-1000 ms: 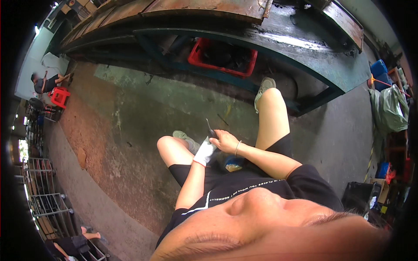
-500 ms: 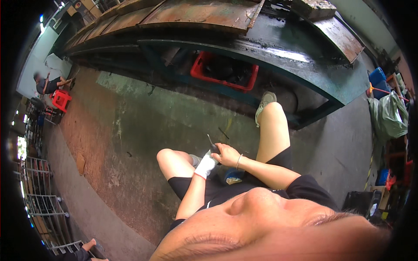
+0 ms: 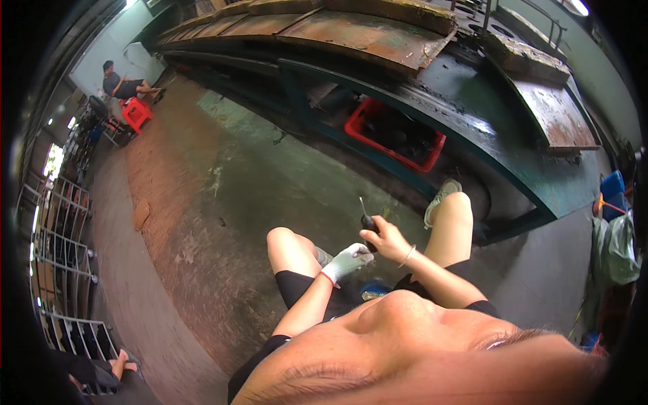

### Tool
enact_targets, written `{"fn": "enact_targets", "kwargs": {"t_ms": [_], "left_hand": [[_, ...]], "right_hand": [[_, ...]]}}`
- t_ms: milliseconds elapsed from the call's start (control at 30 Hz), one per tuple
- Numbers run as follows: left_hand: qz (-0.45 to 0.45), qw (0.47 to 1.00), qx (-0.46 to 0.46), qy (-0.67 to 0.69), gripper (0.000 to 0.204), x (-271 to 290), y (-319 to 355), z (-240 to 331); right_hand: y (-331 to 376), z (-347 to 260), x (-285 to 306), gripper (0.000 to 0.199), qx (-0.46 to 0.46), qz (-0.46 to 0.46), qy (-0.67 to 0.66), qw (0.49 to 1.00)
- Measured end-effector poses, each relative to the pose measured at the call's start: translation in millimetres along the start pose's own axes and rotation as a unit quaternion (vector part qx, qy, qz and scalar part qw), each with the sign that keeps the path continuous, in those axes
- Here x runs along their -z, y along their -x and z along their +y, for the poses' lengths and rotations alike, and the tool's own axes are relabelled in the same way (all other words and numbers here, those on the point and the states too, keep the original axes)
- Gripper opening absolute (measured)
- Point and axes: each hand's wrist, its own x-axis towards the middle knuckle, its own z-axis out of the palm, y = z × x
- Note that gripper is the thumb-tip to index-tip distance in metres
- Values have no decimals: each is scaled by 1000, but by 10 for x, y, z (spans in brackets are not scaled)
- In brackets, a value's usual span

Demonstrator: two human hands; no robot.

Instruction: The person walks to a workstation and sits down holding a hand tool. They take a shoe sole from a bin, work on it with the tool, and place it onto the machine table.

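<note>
I sit low on the floor with bare knees up. My right hand (image 3: 385,241) is closed around a dark-handled tool (image 3: 368,221) whose thin metal shaft points up and away. My left hand (image 3: 347,260), in a white glove, sits just left of it between my knees, fingers curled near the tool's handle; what it holds is hidden. A bracelet circles my right wrist. A small blue thing (image 3: 373,289) lies under my hands, mostly covered.
A long rusty green steel workbench (image 3: 418,47) runs across the far side, with a red crate (image 3: 395,135) of dark parts beneath it. Another person sits far left beside a red stool (image 3: 137,113). Wire racks (image 3: 61,236) line the left. Blue containers and a bag stand right.
The view has tilted up, so the hands sit lower in the picture. The right hand has raised the tool slightly while the gloved left hand stays beside it.
</note>
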Motion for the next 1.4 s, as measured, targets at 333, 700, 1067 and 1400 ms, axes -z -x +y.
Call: {"fn": "enact_targets", "kwargs": {"t_ms": [333, 700, 1067, 1400], "left_hand": [[131, 987, 2, -90, 39, 43, -40, -187], [161, 946, 45, -278, 45, -118, 462, 167], [272, 939, -58, -202, 39, 1, 391, 108], [170, 929, 124, -306, 41, -53, 267, -905]], "right_hand": [[-1159, 177, 1374, 42, 59, 81, 268, 958], [-906, 382, 1402, 42, 74, -11, 320, 945], [-1132, 608, 1183, 44, 9, -187, 401, 897], [-1546, 996, 1127, 44, 83, -201, 368, 904]]}}
